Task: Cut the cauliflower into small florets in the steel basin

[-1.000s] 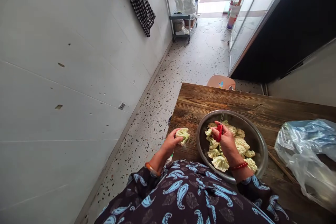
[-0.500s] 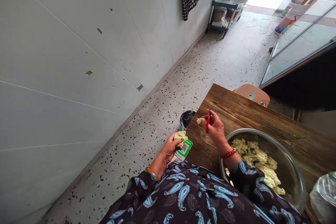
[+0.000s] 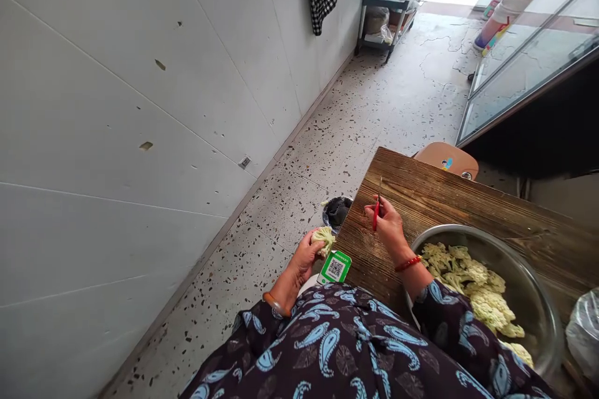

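My left hand [image 3: 305,257] is closed round a pale cauliflower piece [image 3: 324,239], held just off the table's left corner. In my right hand [image 3: 387,222], over the wooden table, is a small red-handled knife [image 3: 377,215], its thin blade pointing away from me. A steel basin [image 3: 543,299] stands by my right forearm, with several cauliflower florets [image 3: 486,305] in it. Below the table corner is a bin [image 3: 337,212] lined with a dark bag. A small pale scrap [image 3: 324,203] shows at the bin's far left rim; whether it touches is unclear.
A green QR-code card [image 3: 336,267] stands at the edge of the wooden table [image 3: 421,193] near my body. A clear plastic bag [image 3: 584,330] is at the far right. Beyond the table are a brown stool [image 3: 447,159] and a glass-fronted cabinet [image 3: 524,62]. A white wall [image 3: 140,199] runs along the left.
The pale scrap beside my right fingers has left them, and one now shows near the bin. My right hand has moved slightly right. The head view has shifted a little.
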Demonstrator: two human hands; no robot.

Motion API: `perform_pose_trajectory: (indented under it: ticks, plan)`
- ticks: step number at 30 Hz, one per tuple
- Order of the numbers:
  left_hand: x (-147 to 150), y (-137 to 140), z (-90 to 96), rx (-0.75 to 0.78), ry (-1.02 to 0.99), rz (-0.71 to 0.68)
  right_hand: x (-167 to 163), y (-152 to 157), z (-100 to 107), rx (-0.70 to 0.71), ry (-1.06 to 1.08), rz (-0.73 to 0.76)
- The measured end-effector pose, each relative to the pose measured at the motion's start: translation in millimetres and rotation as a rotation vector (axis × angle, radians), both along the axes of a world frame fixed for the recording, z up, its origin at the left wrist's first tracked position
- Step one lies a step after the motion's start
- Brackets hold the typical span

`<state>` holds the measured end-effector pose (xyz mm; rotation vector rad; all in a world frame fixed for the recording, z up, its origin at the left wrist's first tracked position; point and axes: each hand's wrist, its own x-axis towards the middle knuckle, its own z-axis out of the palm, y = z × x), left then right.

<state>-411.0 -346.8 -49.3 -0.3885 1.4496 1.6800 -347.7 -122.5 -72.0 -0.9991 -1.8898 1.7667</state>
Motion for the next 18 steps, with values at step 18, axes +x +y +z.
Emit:
perform_pose_trajectory:
  ticks: [18]
  plan:
    - [-64,-4,24.8,0.046,0.155,0.128,96,-31,44,-0.269,-0.013,-0.183]
